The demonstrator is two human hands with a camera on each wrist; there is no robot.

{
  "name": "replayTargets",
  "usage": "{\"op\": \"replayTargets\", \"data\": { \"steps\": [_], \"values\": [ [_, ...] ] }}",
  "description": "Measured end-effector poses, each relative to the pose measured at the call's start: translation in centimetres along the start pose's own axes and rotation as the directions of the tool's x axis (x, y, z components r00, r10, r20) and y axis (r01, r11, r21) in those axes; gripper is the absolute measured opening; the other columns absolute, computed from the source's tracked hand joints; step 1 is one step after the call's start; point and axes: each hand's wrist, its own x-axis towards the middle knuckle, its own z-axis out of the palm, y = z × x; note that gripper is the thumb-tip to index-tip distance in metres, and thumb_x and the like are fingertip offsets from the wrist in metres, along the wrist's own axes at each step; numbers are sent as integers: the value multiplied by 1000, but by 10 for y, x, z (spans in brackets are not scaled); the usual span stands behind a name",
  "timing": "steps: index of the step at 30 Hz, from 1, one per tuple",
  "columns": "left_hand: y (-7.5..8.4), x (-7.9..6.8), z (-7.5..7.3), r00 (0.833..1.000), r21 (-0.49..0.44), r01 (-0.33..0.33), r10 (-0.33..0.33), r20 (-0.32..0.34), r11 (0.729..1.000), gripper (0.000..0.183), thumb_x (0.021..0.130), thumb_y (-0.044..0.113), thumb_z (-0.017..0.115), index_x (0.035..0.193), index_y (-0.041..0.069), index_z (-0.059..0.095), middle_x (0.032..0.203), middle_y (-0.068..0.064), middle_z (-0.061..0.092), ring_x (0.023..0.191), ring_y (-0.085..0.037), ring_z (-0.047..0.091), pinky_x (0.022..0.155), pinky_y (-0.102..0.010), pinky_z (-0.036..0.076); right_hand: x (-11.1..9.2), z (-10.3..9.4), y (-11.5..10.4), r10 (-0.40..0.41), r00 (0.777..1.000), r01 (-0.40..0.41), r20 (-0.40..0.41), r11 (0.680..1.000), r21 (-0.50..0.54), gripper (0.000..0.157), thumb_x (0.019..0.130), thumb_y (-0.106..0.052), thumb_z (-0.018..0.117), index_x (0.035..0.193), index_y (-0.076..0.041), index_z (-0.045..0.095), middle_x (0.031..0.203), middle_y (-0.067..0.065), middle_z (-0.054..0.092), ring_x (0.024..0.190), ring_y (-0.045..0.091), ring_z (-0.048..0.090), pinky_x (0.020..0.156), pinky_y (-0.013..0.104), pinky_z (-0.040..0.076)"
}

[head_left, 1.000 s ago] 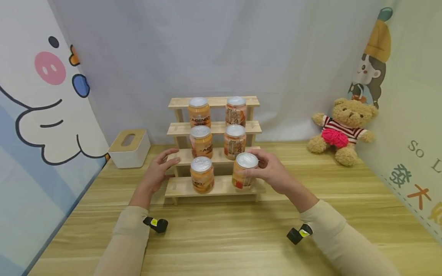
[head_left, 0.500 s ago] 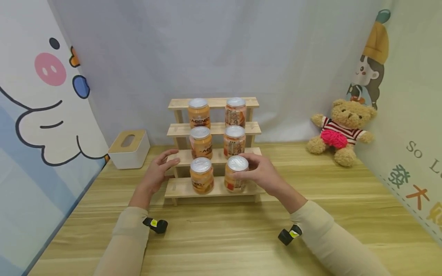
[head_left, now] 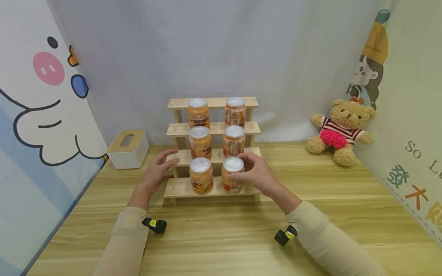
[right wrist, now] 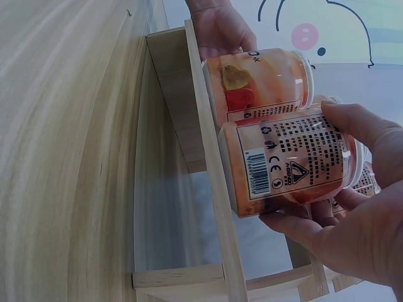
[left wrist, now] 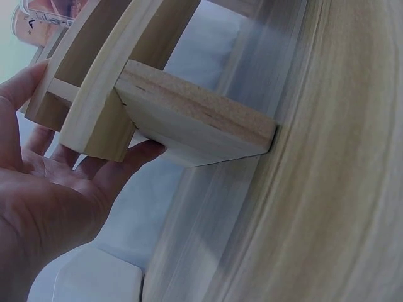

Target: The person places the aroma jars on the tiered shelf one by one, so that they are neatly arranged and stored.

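A stepped wooden rack (head_left: 181,186) carries several orange-labelled jars with silvery lids, two on each step. My right hand (head_left: 257,174) grips the jar (head_left: 232,183) on the right of the lowest step, thumb across its front and fingers behind. In the right wrist view, that jar (right wrist: 289,160) shows a barcode and printed text, its base right at the step's surface. Left of it on the same step stands another jar (head_left: 202,180). My left hand (head_left: 155,170) touches the rack's left end; in the left wrist view its thumb and fingers lie along the step ends (left wrist: 94,126).
A white tissue box (head_left: 129,153) with a wooden lid stands at the back left of the table. At the back right sits a teddy bear (head_left: 345,128) in a striped shirt. A pale curtain (head_left: 207,50) hangs behind the rack.
My right hand has moved left with the jar along the lowest step, bringing it in line under the jars above. The left hand has stayed at the rack's end.
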Motion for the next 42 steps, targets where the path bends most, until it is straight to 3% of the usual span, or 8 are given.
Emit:
{"op": "replayTargets", "data": {
  "steps": [13, 26, 31, 34, 36, 38, 40, 42],
  "values": [
    [0, 3, 2, 1000, 4, 6, -6, -7, 1000, 56, 101, 29, 62, 148, 7, 42, 167, -10, 6, 150, -36, 9, 103, -74, 27, 0, -3, 0, 9, 999, -13, -45, 997, -79, 57, 74, -15, 90, 121, 0, 60, 111, 13, 65, 96, 25, 63, 84, 38, 50],
    [3, 2, 3, 1000, 11, 1, -1, 6, 1000, 57, 101, 30, 62, 150, 7, 41, 167, -8, 6, 151, -34, 8, 104, -70, 30, -3, -7, 4, -5, 999, 3, -38, 998, -65, 60, 75, -20, 90, 124, -3, 59, 115, 12, 64, 101, 26, 62, 85, 38, 51],
    [7, -3, -2, 1000, 4, 10, -10, 21, 1000, 59, 103, 31, 58, 153, 8, 37, 164, -12, 17, 146, -35, 24, 108, -62, 32, -11, -20, 6, 12, 997, -12, -79, 1000, -7, 57, 86, -22, 81, 130, 3, 56, 126, 19, 58, 111, 30, 60, 88, 40, 53],
    [15, -6, -9, 1000, 3, -18, 18, -11, 1000, 60, 104, 32, 56, 154, 7, 34, 162, -15, 24, 144, -34, 28, 109, -60, 32, -11, -33, 5, 8, 992, -2, -125, 999, 44, 54, 94, -24, 72, 132, 9, 52, 128, 23, 55, 112, 31, 60, 88, 42, 55],
    [21, -8, -14, 997, 31, -55, 56, -47, 998, 61, 104, 32, 57, 154, 6, 35, 161, -17, 27, 143, -34, 31, 110, -59, 32, -8, -44, 5, 0, 986, 11, -164, 998, 67, 52, 97, -24, 67, 133, 11, 51, 128, 24, 54, 112, 30, 60, 88, 42, 55],
    [28, -11, -17, 991, 115, -92, 102, -83, 989, 61, 103, 34, 58, 152, 5, 38, 159, -19, 30, 143, -35, 33, 110, -58, 32, -4, -55, 9, -19, 978, 31, -206, 998, 53, 50, 99, -24, 65, 133, 10, 51, 128, 23, 55, 113, 30, 59, 90, 42, 55],
    [34, -14, -19, 984, 223, -123, 149, -102, 967, 62, 102, 37, 60, 152, 6, 40, 158, -20, 32, 143, -38, 32, 111, -58, 31, 0, -67, 15, -51, 969, 48, -243, 999, -16, 48, 100, -26, 64, 133, 7, 53, 130, 23, 56, 115, 31, 58, 93, 44, 52],
    [38, -16, -20, 977, 345, -147, 191, -96, 927, 63, 102, 39, 59, 152, 6, 40, 158, -21, 32, 144, -40, 29, 110, -60, 30, 4, -78, 21, -96, 961, 61, -261, 989, -136, 48, 101, -28, 62, 135, 5, 53, 133, 22, 56, 120, 33, 56, 98, 49, 48]
  ]
}}
